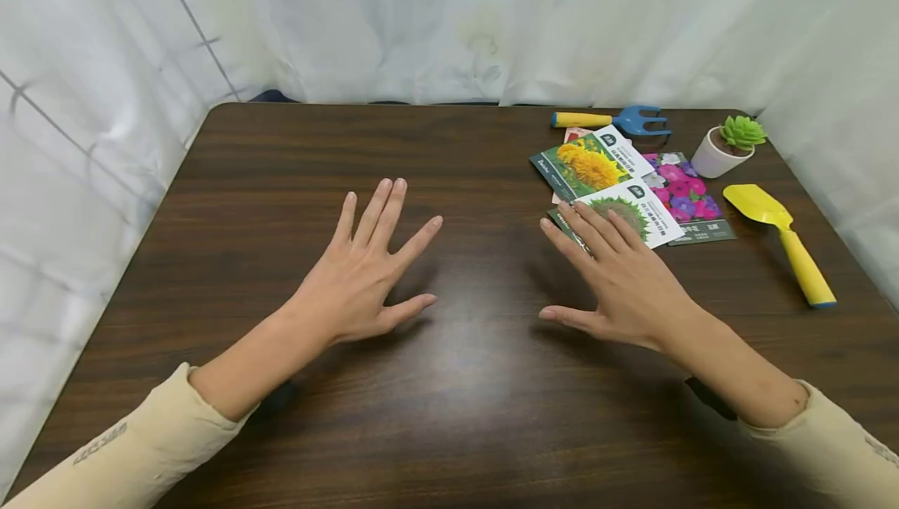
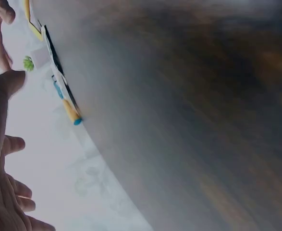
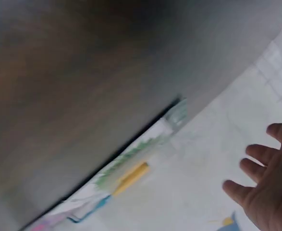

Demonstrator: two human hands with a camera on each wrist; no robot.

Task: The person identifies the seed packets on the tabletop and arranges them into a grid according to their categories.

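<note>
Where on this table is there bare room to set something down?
Bare table: left of the left hand, up to the left edge; between it and the right hand; and along the back, left of the fork. Crowded: the far right, with fork, flower packets, potted succulent and yellow trowel.

1. You have a dark wood-grain table (image 1: 246,204), white curtain (image 1: 421,25) behind it.
2. Near its back lies a yellow-handled blue hand fork (image 1: 618,122).
3. Right of that, your green succulent (image 1: 743,133) fills a white pot (image 1: 712,156).
4. Nearer you lies a yellow trowel (image 1: 783,226).
</note>
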